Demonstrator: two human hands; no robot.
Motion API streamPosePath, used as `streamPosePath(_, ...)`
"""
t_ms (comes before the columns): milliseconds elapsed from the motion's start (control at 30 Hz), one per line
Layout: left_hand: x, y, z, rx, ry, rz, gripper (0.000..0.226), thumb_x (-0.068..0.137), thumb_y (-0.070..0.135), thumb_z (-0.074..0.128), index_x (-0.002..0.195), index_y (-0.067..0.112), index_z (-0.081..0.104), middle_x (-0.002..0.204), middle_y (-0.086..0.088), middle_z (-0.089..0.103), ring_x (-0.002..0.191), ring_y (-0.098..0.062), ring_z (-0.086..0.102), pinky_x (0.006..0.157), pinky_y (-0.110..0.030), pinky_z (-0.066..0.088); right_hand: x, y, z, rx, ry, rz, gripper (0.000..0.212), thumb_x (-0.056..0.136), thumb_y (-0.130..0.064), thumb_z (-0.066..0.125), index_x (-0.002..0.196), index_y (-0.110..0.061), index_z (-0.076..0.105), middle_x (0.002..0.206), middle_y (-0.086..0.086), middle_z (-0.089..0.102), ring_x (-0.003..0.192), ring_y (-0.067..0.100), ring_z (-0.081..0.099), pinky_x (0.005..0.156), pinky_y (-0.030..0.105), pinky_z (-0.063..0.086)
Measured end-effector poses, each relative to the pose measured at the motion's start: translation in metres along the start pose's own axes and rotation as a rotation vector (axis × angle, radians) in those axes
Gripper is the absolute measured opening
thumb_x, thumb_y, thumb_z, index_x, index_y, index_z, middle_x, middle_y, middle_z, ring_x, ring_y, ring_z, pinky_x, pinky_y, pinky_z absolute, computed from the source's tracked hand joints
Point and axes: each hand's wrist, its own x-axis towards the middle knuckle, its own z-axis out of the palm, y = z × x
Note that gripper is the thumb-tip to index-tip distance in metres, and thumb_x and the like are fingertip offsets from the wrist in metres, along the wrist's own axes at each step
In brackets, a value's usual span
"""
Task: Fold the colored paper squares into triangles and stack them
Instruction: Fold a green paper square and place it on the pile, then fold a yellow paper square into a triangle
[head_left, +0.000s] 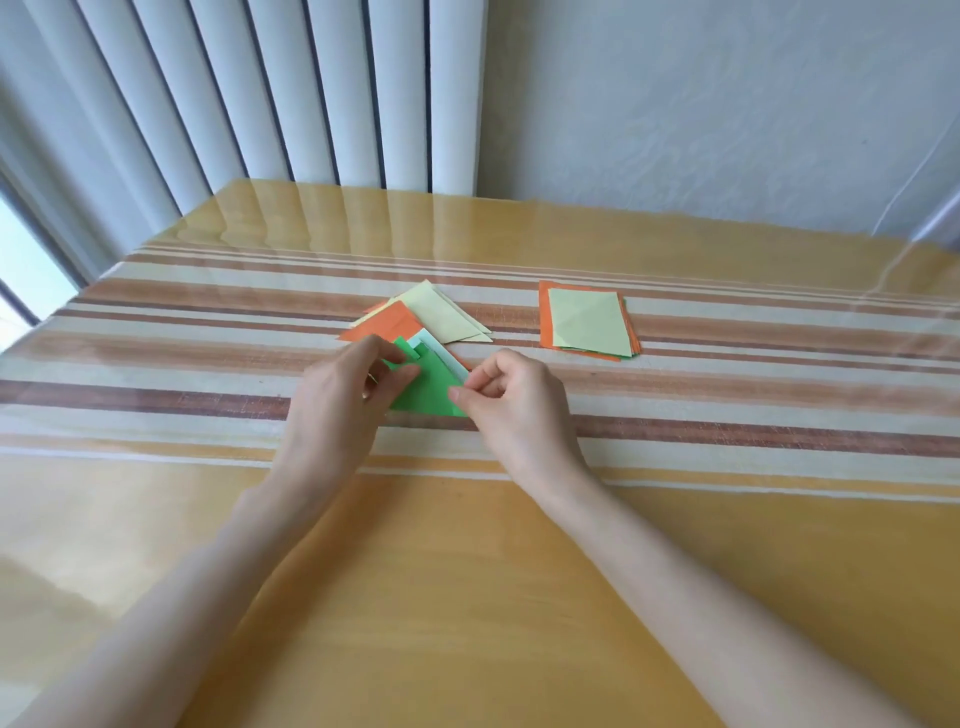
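Green paper triangle (423, 392) lies on the tabletop (467, 571), overlapping the near edge of the folded pile (441, 317). Left hand (343, 384) and right hand (514, 400) each pinch an outer corner with curled fingers. Judged light, thin and easily creased, so best held at the corners.

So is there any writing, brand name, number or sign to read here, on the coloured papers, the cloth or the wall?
No readable text anywhere in this view.
Green paper, pinched by the left hand and right hand: plain, no print.
Folded triangles and stack of squares: plain colours only.
Tablecloth: stripes, no lettering.
Blinds and wall: no sign or label.
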Motion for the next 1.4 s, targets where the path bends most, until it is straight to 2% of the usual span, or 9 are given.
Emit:
streamPosePath(100, 0.003, -0.016, -0.003, 0.037, -0.009, -0.002, 0.017, 0.085, 0.014, 0.071, 0.099, 0.007, 0.064, 0.089, 0.002, 0.057, 0.070, -0.023, 0.057, 0.066, -0.033, 0.046, 0.009, -0.005, 0.020, -0.021, 0.024, 0.020, 0.024, 0.082, -0.023, 0.073, 0.068, -0.024, 0.054, 0.063, -0.015, 0.054, 0.080, 0.020, 0.061, 0.082, 0.041, 0.048)
streamPosePath(367, 0.000, -0.040, 0.007, 0.232, -0.021, 0.041, 0.023, 0.081, 0.005, 0.071, 0.102, 0.010, 0.067, 0.101, -0.009, 0.056, 0.081, -0.035, 0.061, 0.075, -0.043, 0.044, 0.022, 0.007, 0.043, -0.503, 0.094, -0.115, 0.013, 0.089, -0.035, 0.064, 0.094, -0.024, 0.060, 0.102, -0.007, 0.060, 0.104, 0.022, 0.044, 0.079, 0.032, 0.025)
streamPosePath(500, -0.003, -0.041, 0.008, 0.454, 0.005, 0.291, 0.033, 0.074, 0.005, 0.051, 0.090, 0.018, 0.076, 0.093, -0.004, 0.065, 0.079, -0.030, 0.060, 0.070, -0.042, 0.048, 0.026, 0.013, 0.044, -0.605, 0.124, -0.436, 0.016, 0.069, -0.007, 0.081, 0.077, -0.018, 0.072, 0.082, -0.001, 0.057, 0.084, 0.027, 0.052, 0.071, 0.032, 0.031)
streamPosePath(667, -0.006, -0.036, 0.008, 0.514, -0.046, 0.291, 0.044, 0.074, 0.015, 0.034, 0.082, 0.018, 0.076, 0.081, -0.003, 0.063, 0.071, -0.028, 0.059, 0.066, -0.039, 0.047, 0.021, 0.022, 0.039, -0.736, 0.031, -0.644, 0.041, 0.071, 0.001, 0.037, 0.082, -0.011, 0.075, 0.074, 0.002, 0.056, 0.074, 0.028, 0.056, 0.069, 0.033, 0.025)
streamPosePath(733, -0.009, -0.034, 0.009, 0.568, -0.043, 0.272, 0.038, 0.074, 0.015, 0.038, 0.078, 0.017, 0.075, 0.080, -0.003, 0.062, 0.073, -0.029, 0.058, 0.068, -0.039, 0.046, 0.016, 0.016, 0.033, -0.793, -0.062, -0.658, 0.039, 0.069, 0.006, 0.049, 0.096, -0.008, 0.074, 0.080, 0.005, 0.060, 0.078, 0.029, 0.059, 0.078, 0.035, 0.027)
streamPosePath(900, -0.007, -0.019, 0.015, 0.599, -0.078, 0.108, 0.018, 0.070, 0.013, 0.052, 0.079, 0.008, 0.066, 0.085, -0.009, 0.059, 0.077, -0.034, 0.058, 0.074, -0.045, 0.045, 0.017, 0.018, 0.000, -0.598, -0.339, -0.541, 0.043, 0.091, 0.005, 0.044, 0.128, -0.012, 0.060, 0.127, 0.002, 0.060, 0.125, 0.023, 0.041, 0.109, 0.030, 0.011)
streamPosePath(1133, -0.012, 0.034, 0.043, 0.413, 0.016, 0.296, 0.032, 0.077, 0.020, 0.037, 0.091, 0.008, 0.063, 0.109, -0.012, 0.059, 0.095, -0.032, 0.048, 0.081, -0.040, 0.035, 0.043, 0.068, -0.070, -0.448, 0.070, -0.304, 0.029, 0.092, -0.007, 0.060, 0.121, -0.007, 0.064, 0.122, 0.005, 0.061, 0.118, 0.024, 0.049, 0.097, 0.025, 0.033)
streamPosePath(1300, -0.022, 0.043, 0.053, 0.382, 0.048, 0.348, 0.031, 0.079, 0.017, 0.041, 0.097, 0.009, 0.065, 0.113, -0.010, 0.060, 0.095, -0.028, 0.049, 0.082, -0.036, 0.033, 0.066, 0.092, -0.082, -0.577, -0.056, -0.199, 0.050, 0.096, -0.028, 0.056, 0.142, -0.013, 0.044, 0.150, 0.003, 0.039, 0.141, 0.019, 0.028, 0.114, 0.029, 0.014)
streamPosePath(1400, -0.027, 0.037, 0.052, 0.387, -0.091, 0.449, 0.036, 0.082, 0.020, 0.042, 0.106, 0.012, 0.069, 0.109, -0.002, 0.066, 0.094, -0.024, 0.060, 0.080, -0.031, 0.035, 0.070, 0.098, -0.078, -0.634, -0.025, -0.251, 0.042, 0.097, -0.029, 0.054, 0.137, -0.016, 0.051, 0.144, 0.001, 0.048, 0.135, 0.015, 0.040, 0.117, 0.036, 0.009)
